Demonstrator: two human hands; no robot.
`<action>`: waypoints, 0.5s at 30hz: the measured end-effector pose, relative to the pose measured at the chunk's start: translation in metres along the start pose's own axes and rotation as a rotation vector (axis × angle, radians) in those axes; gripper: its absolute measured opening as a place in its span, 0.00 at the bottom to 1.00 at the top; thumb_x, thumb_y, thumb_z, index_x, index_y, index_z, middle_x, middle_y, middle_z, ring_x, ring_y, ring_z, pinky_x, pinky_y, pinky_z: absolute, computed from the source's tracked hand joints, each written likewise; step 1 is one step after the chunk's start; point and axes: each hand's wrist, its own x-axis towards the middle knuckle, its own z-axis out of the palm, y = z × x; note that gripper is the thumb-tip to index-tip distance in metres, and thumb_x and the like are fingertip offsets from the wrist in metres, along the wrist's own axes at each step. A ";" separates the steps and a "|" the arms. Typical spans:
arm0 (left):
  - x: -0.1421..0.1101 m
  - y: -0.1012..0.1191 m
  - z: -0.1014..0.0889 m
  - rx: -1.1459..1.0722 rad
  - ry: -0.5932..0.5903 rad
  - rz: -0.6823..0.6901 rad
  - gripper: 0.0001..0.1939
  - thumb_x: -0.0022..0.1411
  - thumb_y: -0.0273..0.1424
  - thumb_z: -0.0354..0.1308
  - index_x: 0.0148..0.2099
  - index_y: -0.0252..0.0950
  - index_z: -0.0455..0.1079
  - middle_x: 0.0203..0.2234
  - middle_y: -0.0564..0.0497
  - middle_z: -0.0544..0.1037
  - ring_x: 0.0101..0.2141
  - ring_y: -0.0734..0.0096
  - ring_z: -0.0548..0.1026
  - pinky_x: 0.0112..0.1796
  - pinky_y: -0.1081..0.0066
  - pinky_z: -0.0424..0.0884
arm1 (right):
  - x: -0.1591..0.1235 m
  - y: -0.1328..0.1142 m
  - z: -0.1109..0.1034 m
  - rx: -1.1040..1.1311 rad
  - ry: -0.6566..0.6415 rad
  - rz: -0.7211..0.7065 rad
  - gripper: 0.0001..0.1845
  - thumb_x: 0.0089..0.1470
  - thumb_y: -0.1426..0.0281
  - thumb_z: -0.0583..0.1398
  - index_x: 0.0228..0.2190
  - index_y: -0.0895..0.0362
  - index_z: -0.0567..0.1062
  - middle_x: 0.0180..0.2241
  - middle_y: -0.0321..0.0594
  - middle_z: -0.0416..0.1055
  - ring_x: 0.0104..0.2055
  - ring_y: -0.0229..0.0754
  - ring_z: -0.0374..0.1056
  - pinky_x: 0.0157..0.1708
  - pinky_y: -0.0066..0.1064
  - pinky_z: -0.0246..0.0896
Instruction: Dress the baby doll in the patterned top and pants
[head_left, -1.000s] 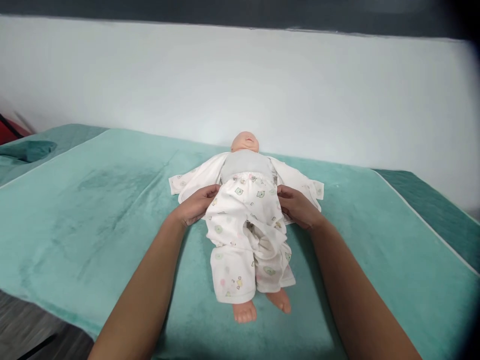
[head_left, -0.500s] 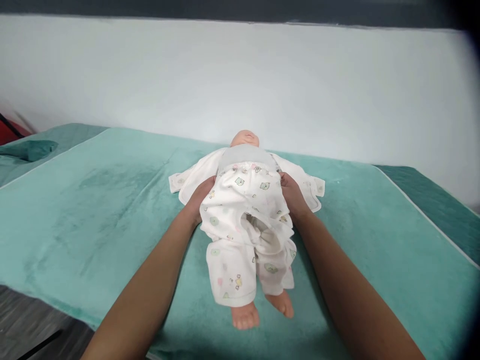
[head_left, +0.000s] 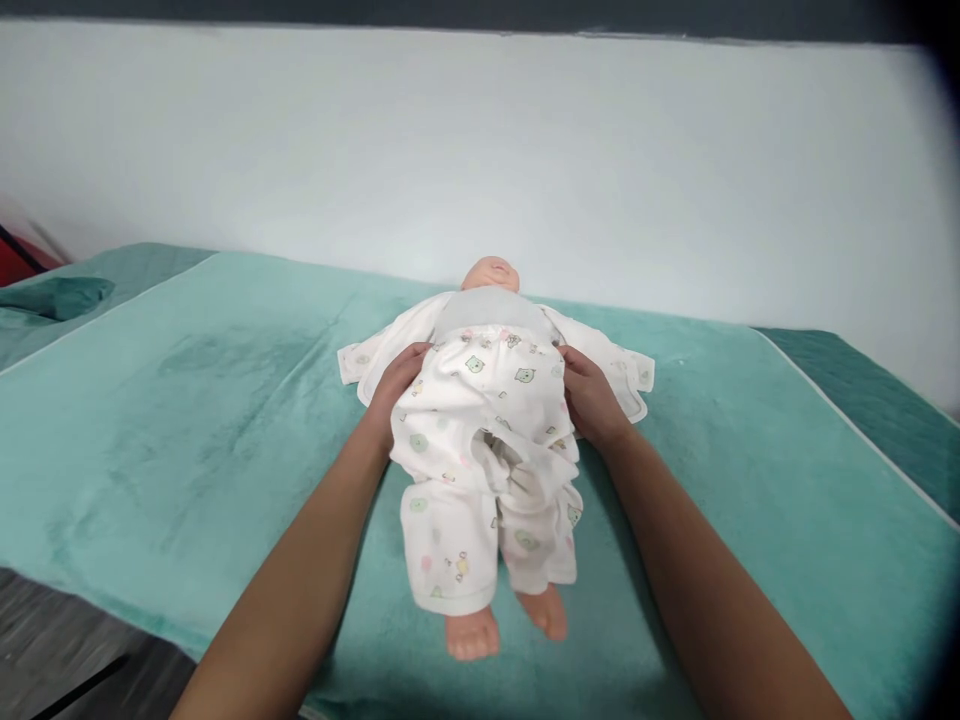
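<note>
A baby doll lies on its back, feet toward me, with its head at the far end. It wears white baby pants printed with small green animal faces, with a split opening at the crotch and a pale grey waistband over the belly. A white baby shirt is spread under its upper body, sleeves out to both sides. My left hand grips the left side of the pants near the waist. On the opposite side my right hand is closed at the pants' edge. Some fingertips are hidden by cloth.
A teal padded cover lies over the table beneath the doll, with darker teal side parts. A white wall rises right behind the far edge. Dark floor shows at lower left.
The doll's legs and feet have swung slightly to the left. My hands stay at the sides of the pants' waist, the left one shifted a little left.
</note>
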 end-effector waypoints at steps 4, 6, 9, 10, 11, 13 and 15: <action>-0.001 -0.004 0.001 -0.099 -0.120 -0.058 0.12 0.57 0.40 0.63 0.36 0.37 0.70 0.28 0.54 0.71 0.28 0.73 0.67 0.29 0.73 0.63 | -0.003 -0.006 -0.003 -0.019 0.096 -0.072 0.10 0.49 0.62 0.63 0.34 0.52 0.71 0.29 0.34 0.68 0.29 0.39 0.63 0.28 0.30 0.59; 0.000 -0.006 0.000 -0.045 -0.182 0.010 0.12 0.56 0.39 0.64 0.37 0.38 0.71 0.32 0.52 0.71 0.32 0.72 0.69 0.33 0.73 0.65 | -0.004 -0.010 -0.006 -0.095 0.068 -0.120 0.10 0.51 0.61 0.64 0.34 0.53 0.73 0.31 0.35 0.68 0.31 0.38 0.62 0.30 0.30 0.59; 0.001 -0.007 -0.002 0.089 -0.198 0.121 0.10 0.56 0.38 0.65 0.35 0.37 0.71 0.45 0.48 0.71 0.41 0.67 0.70 0.41 0.70 0.67 | -0.004 -0.018 -0.012 -0.236 -0.040 -0.158 0.12 0.52 0.59 0.65 0.35 0.53 0.73 0.34 0.36 0.67 0.34 0.39 0.62 0.35 0.31 0.60; 0.001 -0.006 -0.003 0.124 -0.192 0.143 0.10 0.57 0.37 0.65 0.34 0.37 0.71 0.48 0.47 0.70 0.44 0.66 0.70 0.43 0.70 0.67 | -0.003 -0.020 -0.014 -0.273 -0.070 -0.177 0.13 0.51 0.59 0.66 0.35 0.52 0.73 0.35 0.36 0.67 0.36 0.40 0.63 0.36 0.31 0.61; 0.001 -0.005 -0.003 0.146 -0.187 0.162 0.10 0.57 0.37 0.65 0.33 0.37 0.70 0.50 0.46 0.70 0.46 0.64 0.70 0.44 0.69 0.67 | -0.002 -0.021 -0.016 -0.305 -0.093 -0.202 0.14 0.50 0.59 0.66 0.35 0.52 0.72 0.38 0.37 0.67 0.38 0.40 0.63 0.38 0.32 0.62; 0.000 -0.002 -0.002 0.163 -0.172 0.206 0.10 0.58 0.37 0.64 0.33 0.37 0.69 0.49 0.45 0.71 0.48 0.63 0.70 0.46 0.68 0.67 | 0.001 -0.022 -0.019 -0.362 -0.131 -0.252 0.15 0.49 0.59 0.67 0.33 0.53 0.70 0.45 0.40 0.66 0.45 0.43 0.63 0.44 0.33 0.62; 0.000 0.000 0.001 0.168 -0.152 0.238 0.09 0.60 0.37 0.62 0.33 0.38 0.68 0.46 0.46 0.74 0.47 0.64 0.71 0.46 0.68 0.66 | 0.006 -0.022 -0.020 -0.422 -0.167 -0.274 0.15 0.50 0.59 0.66 0.30 0.54 0.68 0.49 0.42 0.65 0.48 0.44 0.62 0.46 0.34 0.60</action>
